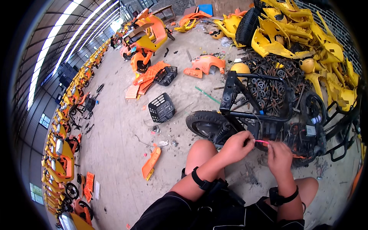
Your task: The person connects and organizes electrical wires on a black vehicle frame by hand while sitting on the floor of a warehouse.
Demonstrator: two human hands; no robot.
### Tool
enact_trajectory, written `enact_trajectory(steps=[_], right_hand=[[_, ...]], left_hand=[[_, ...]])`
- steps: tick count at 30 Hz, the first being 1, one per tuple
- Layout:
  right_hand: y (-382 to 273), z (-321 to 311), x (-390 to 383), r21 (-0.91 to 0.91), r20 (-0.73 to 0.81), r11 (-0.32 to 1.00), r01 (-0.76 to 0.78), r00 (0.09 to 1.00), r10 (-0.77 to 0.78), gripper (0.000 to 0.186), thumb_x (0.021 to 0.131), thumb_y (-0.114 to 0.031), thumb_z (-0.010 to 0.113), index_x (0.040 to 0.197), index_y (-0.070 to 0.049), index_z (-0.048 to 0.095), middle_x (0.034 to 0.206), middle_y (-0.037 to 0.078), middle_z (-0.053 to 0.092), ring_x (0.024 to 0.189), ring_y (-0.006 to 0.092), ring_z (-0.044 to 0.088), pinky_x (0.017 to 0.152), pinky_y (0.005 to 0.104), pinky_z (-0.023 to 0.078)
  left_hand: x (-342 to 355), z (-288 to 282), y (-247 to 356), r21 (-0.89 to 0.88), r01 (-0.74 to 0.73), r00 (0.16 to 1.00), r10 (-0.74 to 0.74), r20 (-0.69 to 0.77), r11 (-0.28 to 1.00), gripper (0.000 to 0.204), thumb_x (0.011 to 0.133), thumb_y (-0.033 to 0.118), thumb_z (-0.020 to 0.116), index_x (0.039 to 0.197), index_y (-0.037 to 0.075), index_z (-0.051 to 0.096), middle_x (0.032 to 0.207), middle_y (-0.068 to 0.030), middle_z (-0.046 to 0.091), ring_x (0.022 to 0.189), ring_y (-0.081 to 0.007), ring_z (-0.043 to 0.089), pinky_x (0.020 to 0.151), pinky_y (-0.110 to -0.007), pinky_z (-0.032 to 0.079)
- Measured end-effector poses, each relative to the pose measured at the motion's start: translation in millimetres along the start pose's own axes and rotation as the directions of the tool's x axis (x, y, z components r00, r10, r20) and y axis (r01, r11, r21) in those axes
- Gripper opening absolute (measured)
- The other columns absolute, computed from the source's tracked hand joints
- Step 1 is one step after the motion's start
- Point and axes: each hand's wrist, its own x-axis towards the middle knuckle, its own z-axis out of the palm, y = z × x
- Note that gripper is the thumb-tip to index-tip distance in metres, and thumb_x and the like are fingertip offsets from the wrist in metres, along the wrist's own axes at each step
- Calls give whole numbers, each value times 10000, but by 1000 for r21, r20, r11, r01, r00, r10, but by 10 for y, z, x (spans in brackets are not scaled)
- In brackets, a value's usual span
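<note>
In front of my knees, my left hand (238,146) and my right hand (280,158) are close together, fingertips pinched. A short, thin pink-red strip (261,141) stretches between them, an end in each hand. Whether it is wire or tape I cannot tell. Just beyond my hands stands a stripped black scooter frame (256,118), its bare tubes and wiring showing. Its wheel with a black tyre (206,123) points to the left. The parts low on the frame behind my fingers are partly hidden.
Black plastic baskets (162,107) and a loose orange panel (151,163) lie on the concrete floor to the left. Rusty metal parts (272,73) and yellow body panels (285,34) are heaped beyond the frame. Yellow-orange scooters (61,161) line the left wall.
</note>
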Motion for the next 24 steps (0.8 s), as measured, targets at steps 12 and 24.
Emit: enact_trajectory(steps=[12, 24], right_hand=[[3, -5, 18, -11, -8, 1000, -18, 1000, 18, 108, 846, -67, 656, 937, -15, 685, 835, 144, 673, 747, 335, 633, 678, 407, 509], [-24, -12, 48, 12, -22, 1000, 15, 1000, -14, 110, 830, -52, 677, 934, -14, 677, 847, 140, 674, 754, 327, 635, 688, 406, 508]], left_hand=[[-16, -5, 59, -25, 100, 995, -100, 13, 995, 151, 875, 141, 678, 887, -1, 629, 733, -61, 604, 660, -122, 550, 607, -294, 464], [-30, 21, -42, -211, 145, 989, -145, 15, 967, 154, 882, 129, 672, 852, -6, 606, 735, -26, 605, 683, -64, 519, 606, -270, 455]])
